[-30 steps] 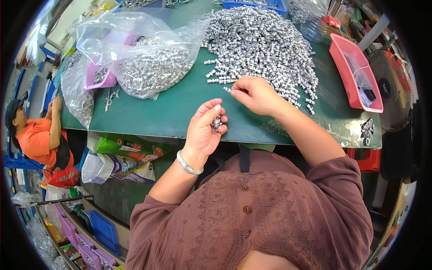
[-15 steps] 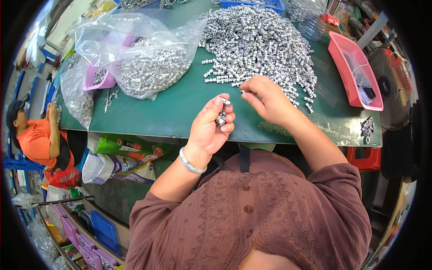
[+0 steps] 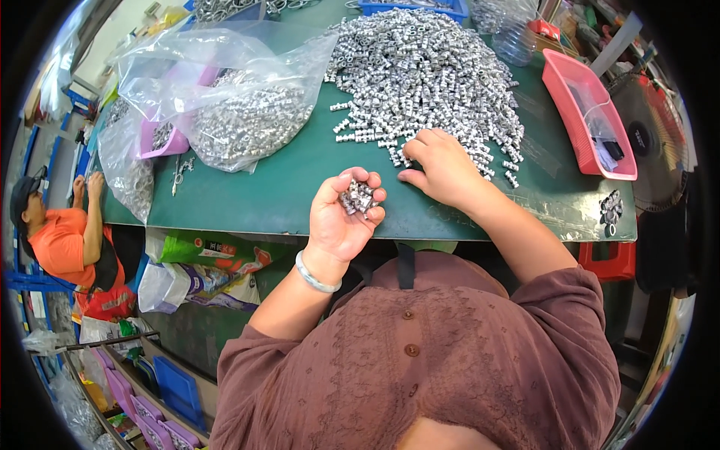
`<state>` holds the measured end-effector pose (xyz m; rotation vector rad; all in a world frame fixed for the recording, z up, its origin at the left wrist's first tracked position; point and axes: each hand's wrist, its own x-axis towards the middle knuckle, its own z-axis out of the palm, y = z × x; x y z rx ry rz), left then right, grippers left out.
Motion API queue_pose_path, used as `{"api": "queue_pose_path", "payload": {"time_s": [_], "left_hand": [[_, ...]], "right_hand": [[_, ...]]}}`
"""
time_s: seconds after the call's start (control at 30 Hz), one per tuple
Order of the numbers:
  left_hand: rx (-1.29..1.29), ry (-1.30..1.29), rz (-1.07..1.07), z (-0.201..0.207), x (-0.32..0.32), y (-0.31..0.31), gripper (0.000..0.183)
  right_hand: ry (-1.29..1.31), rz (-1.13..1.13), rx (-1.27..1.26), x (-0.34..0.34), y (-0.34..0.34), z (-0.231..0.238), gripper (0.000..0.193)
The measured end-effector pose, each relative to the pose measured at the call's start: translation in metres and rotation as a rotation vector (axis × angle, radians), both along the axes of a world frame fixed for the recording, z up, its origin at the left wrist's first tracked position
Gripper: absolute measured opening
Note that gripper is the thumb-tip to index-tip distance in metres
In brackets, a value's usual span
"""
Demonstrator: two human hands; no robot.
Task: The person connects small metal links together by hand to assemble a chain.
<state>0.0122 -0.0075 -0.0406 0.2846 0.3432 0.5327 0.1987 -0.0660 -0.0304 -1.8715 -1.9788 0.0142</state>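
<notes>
A heap of small silver metal fittings is spread over the green table. In front of my body, my left hand is turned palm up, its fingers curled around a clump of metal fittings. My right hand reaches to the near edge of the heap, palm down. Its bent fingers touch the fittings there, and the thumb stands apart from them. Nothing shows between thumb and fingers, though the fingertips are partly hidden.
Clear plastic bags of metal parts lie at the left, by a purple scoop-like bin. A pink basket stands at the right, beside a fan. Dark rings lie near the right corner. A co-worker in orange is at far left.
My left hand has moved slightly down and turned, so the clump of fittings shows more. My right hand has gone to the heap's edge, its thumb now apart from its fingers.
</notes>
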Motion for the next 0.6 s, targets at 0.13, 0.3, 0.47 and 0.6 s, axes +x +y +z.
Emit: {"api": "queue_pose_path", "payload": {"time_s": [0.13, 0.3, 0.47, 0.6], "left_hand": [[-0.006, 0.103, 0.038, 0.004, 0.002, -0.002, 0.016], [0.069, 0.132, 0.005, -0.008, -0.002, 0.001, 0.012], [0.196, 0.225, -0.01, 0.0, 0.003, -0.001, 0.019], [0.312, 0.298, 0.019, 0.004, 0.009, -0.007, 0.019]], "right_hand": [[-0.063, -0.079, 0.058, -0.001, 0.005, -0.008, 0.021], [0.003, -0.021, 0.111, 0.006, 0.005, -0.015, 0.015], [0.564, -0.03, -0.034, 0.001, -0.007, 0.002, 0.01], [0.742, 0.105, -0.006, -0.009, -0.015, 0.02, 0.012]]}}
